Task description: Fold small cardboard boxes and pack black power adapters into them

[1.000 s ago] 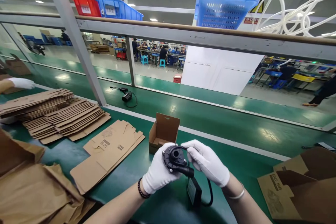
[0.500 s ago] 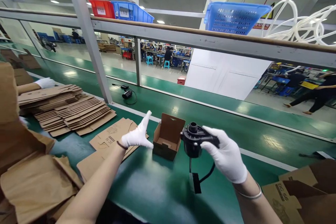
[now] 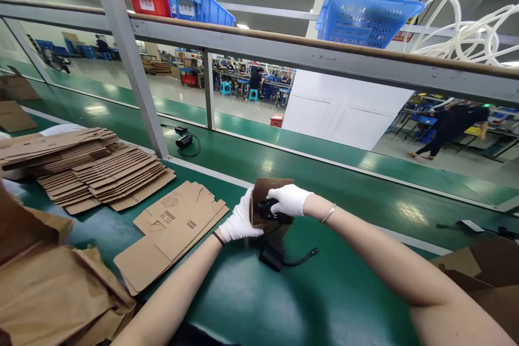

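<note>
My left hand [image 3: 240, 220], in a white glove, is closed around the left side of a small open cardboard box [image 3: 276, 184] in the head view. My gloved right hand [image 3: 291, 200] grips a black pump [image 3: 267, 210] inside the box's opening. Much of the pump is hidden by the box and my fingers. From the box's front hangs a black rectangular block [image 3: 271, 257], and a black cable [image 3: 302, 259] with a connector end trails from it to the right.
Flat printed cartons [image 3: 170, 232] lie left of the box, beside a stack of folded cartons [image 3: 105, 173]. Crumpled brown paper [image 3: 68, 292] fills the lower left. Another black pump [image 3: 184, 141] rests on the green belt [image 3: 324, 173] behind. At the right edge stands an open carton [image 3: 494, 265].
My right hand has carried the pump leftward into the box. My left hand, formerly open beside the box, now holds its side. The black block and cable have swung left with the pump.
</note>
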`<state>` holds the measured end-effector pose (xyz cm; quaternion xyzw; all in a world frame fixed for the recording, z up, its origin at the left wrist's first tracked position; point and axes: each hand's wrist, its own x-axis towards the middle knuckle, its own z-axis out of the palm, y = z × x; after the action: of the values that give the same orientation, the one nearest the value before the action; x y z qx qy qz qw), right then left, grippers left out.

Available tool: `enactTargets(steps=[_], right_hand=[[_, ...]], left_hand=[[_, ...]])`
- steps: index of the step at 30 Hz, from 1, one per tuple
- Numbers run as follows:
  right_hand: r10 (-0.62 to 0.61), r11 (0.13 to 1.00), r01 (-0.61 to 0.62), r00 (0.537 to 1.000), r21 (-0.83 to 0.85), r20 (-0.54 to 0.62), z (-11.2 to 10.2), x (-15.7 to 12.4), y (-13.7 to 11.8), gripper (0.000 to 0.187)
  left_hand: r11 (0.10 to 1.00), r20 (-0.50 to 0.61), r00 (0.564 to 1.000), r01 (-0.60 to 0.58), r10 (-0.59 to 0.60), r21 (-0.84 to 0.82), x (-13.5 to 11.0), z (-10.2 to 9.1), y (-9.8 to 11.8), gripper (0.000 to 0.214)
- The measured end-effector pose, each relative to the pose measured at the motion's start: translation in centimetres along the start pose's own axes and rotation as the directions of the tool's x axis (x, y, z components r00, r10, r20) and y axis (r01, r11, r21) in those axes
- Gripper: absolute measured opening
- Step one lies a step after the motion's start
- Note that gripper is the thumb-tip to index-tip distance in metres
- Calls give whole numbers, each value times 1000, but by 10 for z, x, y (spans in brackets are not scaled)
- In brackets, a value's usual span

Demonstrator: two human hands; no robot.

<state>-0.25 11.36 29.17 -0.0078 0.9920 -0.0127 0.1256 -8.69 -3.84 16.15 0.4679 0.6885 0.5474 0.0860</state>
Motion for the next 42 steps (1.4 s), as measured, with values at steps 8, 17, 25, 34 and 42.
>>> enactTargets(steps=[8,17,25,34,42], right_hand=[[19,1000,-16,976,-13,219,28,47,-17,16],[40,985,-46,998,169,39,25,19,5,35],[403,904,-419,902,86,154,131,-79,-22,65],[469,880,-472,853,44,-228,121,-130,34,30],[-548,832,193,437,-521,-713,58,-100,38,14]], left_hand=[[970,-49,985,169,-163,173,-2,16,-19,126],[959,-75,991,126,-110,254,-8,8,-13,125],[618,430,902,-321,-31,718,21,4,70,56],[461,507,796,-332,-332,823,47,18,64,24],[445,637,750,-515,-181,733,38,24,60,25]])
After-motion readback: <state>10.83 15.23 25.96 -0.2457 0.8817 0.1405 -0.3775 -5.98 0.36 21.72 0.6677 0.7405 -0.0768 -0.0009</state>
